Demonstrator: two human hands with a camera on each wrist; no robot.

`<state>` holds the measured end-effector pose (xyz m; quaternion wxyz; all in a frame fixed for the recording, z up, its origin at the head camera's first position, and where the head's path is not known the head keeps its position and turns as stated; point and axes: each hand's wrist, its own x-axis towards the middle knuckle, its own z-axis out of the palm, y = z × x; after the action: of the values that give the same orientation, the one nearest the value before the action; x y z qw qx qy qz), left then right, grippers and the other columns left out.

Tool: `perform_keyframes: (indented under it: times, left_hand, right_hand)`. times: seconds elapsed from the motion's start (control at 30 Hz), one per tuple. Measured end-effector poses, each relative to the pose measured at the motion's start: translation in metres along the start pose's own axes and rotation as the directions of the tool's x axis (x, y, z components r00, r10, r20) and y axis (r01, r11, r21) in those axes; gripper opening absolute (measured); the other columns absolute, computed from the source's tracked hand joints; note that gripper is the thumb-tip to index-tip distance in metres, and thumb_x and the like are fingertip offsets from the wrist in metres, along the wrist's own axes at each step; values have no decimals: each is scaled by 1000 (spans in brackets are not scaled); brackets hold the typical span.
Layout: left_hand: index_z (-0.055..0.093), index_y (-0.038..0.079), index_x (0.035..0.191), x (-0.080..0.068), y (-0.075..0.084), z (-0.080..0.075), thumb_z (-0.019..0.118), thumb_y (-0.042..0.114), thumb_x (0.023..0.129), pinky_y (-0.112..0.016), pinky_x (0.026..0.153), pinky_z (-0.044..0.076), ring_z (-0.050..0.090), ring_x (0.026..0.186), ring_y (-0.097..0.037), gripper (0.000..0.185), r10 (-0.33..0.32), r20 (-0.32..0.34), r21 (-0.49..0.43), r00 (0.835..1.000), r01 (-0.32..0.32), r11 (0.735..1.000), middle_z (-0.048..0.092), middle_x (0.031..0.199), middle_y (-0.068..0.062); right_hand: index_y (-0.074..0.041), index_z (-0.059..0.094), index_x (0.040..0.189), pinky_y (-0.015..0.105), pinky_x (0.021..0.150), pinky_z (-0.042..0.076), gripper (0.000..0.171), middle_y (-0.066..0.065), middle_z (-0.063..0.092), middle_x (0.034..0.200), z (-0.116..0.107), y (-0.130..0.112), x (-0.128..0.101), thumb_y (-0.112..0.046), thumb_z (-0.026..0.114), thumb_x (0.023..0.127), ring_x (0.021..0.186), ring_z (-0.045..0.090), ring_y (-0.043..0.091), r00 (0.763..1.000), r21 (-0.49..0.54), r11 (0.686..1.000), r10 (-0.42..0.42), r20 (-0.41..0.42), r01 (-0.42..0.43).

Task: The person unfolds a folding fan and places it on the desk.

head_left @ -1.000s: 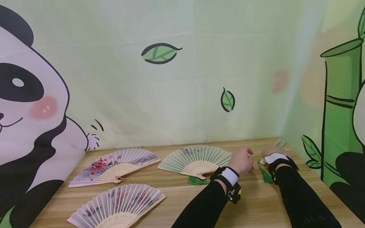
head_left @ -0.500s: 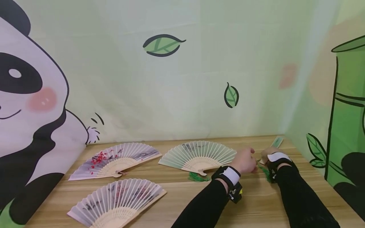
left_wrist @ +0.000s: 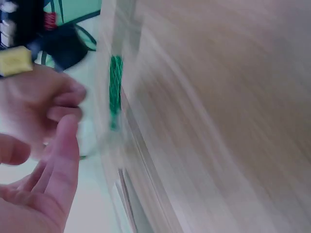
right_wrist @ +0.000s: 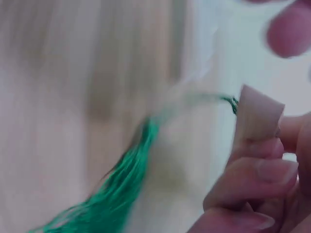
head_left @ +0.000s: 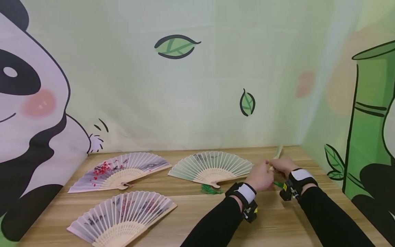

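fingers of both hands hold closed fan | green tassel hanging | open green fan just left

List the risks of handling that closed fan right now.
The right hand grips only the butt end of the folded fan, so it may slip or twist. Its green tassel dangles near the fingers and might snag. The left hand works close to the open green fan and could knock it.

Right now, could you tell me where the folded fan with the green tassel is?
In the head view, the folded fan is at the table's far right, held between both hands just right of the open green fan.
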<state>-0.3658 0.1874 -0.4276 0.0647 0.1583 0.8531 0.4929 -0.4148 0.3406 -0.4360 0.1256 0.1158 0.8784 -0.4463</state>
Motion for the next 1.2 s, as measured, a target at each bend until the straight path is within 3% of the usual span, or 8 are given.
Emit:
perform_keyframes:
  times: [0.1,0.17,0.3,0.43,0.57,0.8,1.03,1.2]
  left_hand:
    - [53,1,131,3,-5,-6,49,14,100,-23,49,44,57,48,-13,34,-1,-64,-81,998,-4,997,60,62,-3]
    - [54,0,127,4,-10,-15,45,15,102,-29,50,51,63,51,-21,30,-7,-86,-197,996,-10,980,63,65,-10]
    - [58,3,109,4,-22,-40,39,19,106,-41,55,58,67,59,-26,26,-13,-93,-416,996,-27,909,64,74,-14]
    - [61,5,94,-3,-30,-68,38,23,106,-28,46,50,55,51,-14,31,-26,-156,-542,987,-64,838,57,67,-7]
    - [61,5,88,-17,-34,-100,41,29,105,-21,44,38,42,48,-11,36,-31,-214,-586,976,-103,804,46,60,0]
    - [64,1,113,-49,-48,-157,52,30,102,-20,47,37,45,54,-10,33,-29,-224,-578,974,-109,809,50,68,-1]
    - [63,-3,116,-77,-53,-190,53,24,102,-20,44,33,45,51,-9,32,-11,-246,-564,969,-133,815,53,68,-3]
    - [64,-1,112,-92,-51,-206,57,24,100,-19,42,33,46,50,-10,28,-44,-264,-551,963,-114,827,53,70,-3]
  right_hand:
    - [-12,50,55,21,40,27,38,-5,40,49,-2,-22,-17,-22,49,91,42,35,9,996,30,996,-78,-30,79]
    - [-10,51,60,21,40,28,36,-5,41,50,-1,-37,-27,-23,49,94,42,36,9,990,74,987,-140,-24,141]
    - [-5,53,74,22,42,29,30,-4,42,54,15,-67,-45,-23,49,98,44,37,10,970,170,956,-243,4,239]
    - [0,59,85,22,41,28,30,-3,41,53,42,-91,-66,-24,52,100,44,37,10,949,194,934,-313,41,300]
    - [2,63,97,22,42,27,29,-3,39,54,68,-105,-85,-26,54,100,45,35,10,926,228,912,-368,84,342]
    - [1,64,98,22,43,30,28,-1,43,56,107,-129,-105,-25,55,100,46,37,12,858,303,859,-478,189,411]
    - [0,64,94,21,43,33,26,-1,44,56,129,-144,-116,-25,59,98,45,36,10,779,416,824,-532,333,385]
    - [2,60,99,21,42,35,34,2,48,60,143,-153,-118,-31,53,102,46,41,11,775,458,800,-551,309,387]
